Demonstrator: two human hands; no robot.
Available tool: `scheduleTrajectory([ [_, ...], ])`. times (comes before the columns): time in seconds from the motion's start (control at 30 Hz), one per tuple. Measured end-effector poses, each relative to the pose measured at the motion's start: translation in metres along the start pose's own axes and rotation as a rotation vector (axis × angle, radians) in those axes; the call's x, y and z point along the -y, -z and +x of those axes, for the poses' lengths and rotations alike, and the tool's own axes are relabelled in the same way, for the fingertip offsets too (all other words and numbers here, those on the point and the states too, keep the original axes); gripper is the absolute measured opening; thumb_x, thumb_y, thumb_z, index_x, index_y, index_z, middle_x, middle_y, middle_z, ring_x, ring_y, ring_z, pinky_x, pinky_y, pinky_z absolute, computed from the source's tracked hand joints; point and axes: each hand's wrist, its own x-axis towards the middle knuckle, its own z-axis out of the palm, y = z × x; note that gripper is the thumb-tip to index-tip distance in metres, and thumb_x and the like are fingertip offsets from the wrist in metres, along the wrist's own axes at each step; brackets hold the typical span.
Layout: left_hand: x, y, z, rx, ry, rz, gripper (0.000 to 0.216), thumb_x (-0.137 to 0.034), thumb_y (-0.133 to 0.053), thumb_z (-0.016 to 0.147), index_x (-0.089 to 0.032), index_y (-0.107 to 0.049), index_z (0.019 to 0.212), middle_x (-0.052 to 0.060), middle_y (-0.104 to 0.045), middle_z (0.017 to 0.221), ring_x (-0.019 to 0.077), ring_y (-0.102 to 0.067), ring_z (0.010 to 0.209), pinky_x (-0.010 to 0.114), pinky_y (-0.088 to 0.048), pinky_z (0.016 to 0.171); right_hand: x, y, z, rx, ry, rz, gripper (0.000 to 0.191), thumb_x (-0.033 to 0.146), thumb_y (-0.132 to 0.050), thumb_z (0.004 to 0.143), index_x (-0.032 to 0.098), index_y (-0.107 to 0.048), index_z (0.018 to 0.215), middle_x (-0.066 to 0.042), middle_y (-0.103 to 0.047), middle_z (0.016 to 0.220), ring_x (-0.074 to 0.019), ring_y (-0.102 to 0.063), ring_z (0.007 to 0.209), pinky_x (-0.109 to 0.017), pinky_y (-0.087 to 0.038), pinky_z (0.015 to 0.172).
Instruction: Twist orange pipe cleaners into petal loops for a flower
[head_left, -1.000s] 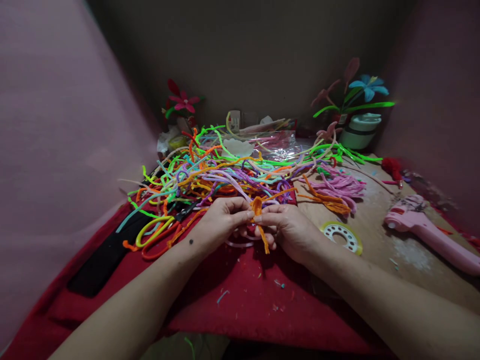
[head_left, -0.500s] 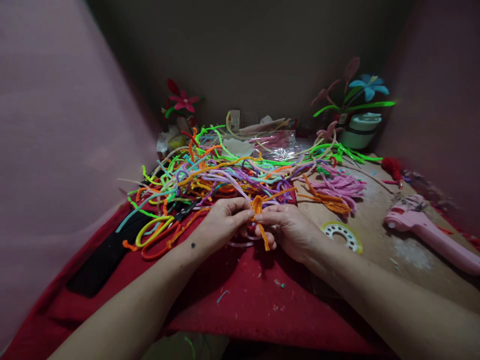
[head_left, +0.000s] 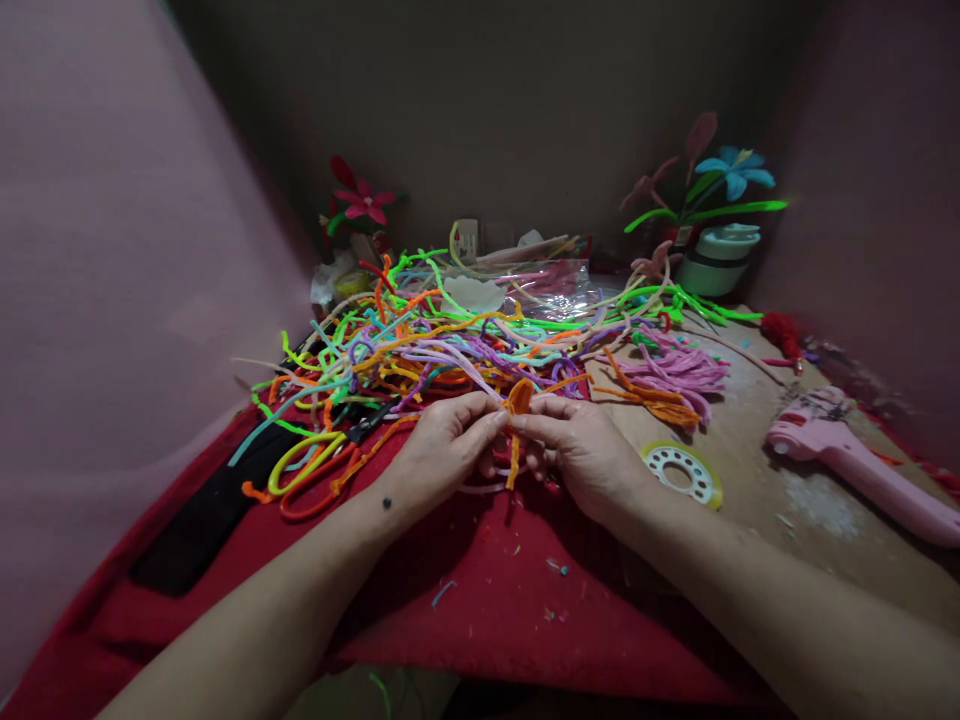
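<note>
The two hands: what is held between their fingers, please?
The left hand and right hand pinch an orange piece. Its folded upper part shows above, and its tail hangs below. The fingers cover some of its middle.

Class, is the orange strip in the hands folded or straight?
Folded: the orange strip bends into a loop at its top.

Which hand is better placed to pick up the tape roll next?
Probably the right hand: the tape roll lies close beside it, while the left hand is farther away. Both hands pinch the orange strip, though, leaving neither free.
</note>
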Motion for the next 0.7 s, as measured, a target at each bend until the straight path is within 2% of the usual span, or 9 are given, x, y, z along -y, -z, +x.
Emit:
scheduleTrajectory([
  [0.2, -0.003, -0.0015, -0.0021, 0.063, -0.008, -0.059, 0.02, -0.032, -0.055, 0.078, -0.014, -0.055, 0.071, -0.003, -0.055, 0.059, 0.0058, -0.048, 0.048, 0.015, -0.039, 0.044, 0.003, -0.0017, -0.0006, -0.035, 0.001, -0.085, 0.019, 0.026, -0.064, 0.065, 0.017, -0.048, 0.059, 0.006, -0.05, 0.041, -0.0057, -0.042, 0.033, -0.017, -0.029, 0.035],
  [0.33, -0.0033, -0.0023, -0.0021, 0.1, 0.06, -0.156, 0.016, -0.029, -0.057, 0.076, -0.014, -0.054, 0.072, -0.002, -0.058, 0.06, 0.0056, -0.049, 0.047, 0.015, -0.041, 0.043, 0.0034, -0.0024, -0.0001, -0.034, 0.024, -0.073, 0.016, 0.023, -0.063, 0.063, 0.017, -0.048, 0.059, 0.005, -0.052, 0.044, -0.0058, -0.043, 0.035, -0.018, -0.031, 0.037],
  [0.57, -0.0021, -0.0024, -0.0002, 0.072, 0.122, -0.176, 0.013, -0.026, -0.059, 0.074, -0.014, -0.053, 0.073, -0.003, -0.057, 0.059, 0.0048, -0.049, 0.044, 0.015, -0.041, 0.042, 0.0051, -0.0012, -0.0002, -0.016, 0.033, -0.111, 0.013, 0.018, -0.061, 0.062, 0.017, -0.048, 0.058, 0.005, -0.051, 0.042, -0.0059, -0.042, 0.035, -0.019, -0.032, 0.039],
  [0.7, -0.0024, 0.0014, -0.0005, 0.025, 0.136, -0.259, 0.02, -0.027, -0.065, 0.07, -0.014, -0.056, 0.084, -0.003, -0.059, 0.061, 0.0052, -0.051, 0.044, 0.015, -0.038, 0.042, 0.0054, -0.0016, -0.001, -0.02, 0.031, -0.1, 0.015, 0.023, -0.065, 0.063, 0.017, -0.051, 0.061, 0.006, -0.051, 0.043, -0.0061, -0.041, 0.035, -0.02, -0.03, 0.038],
])
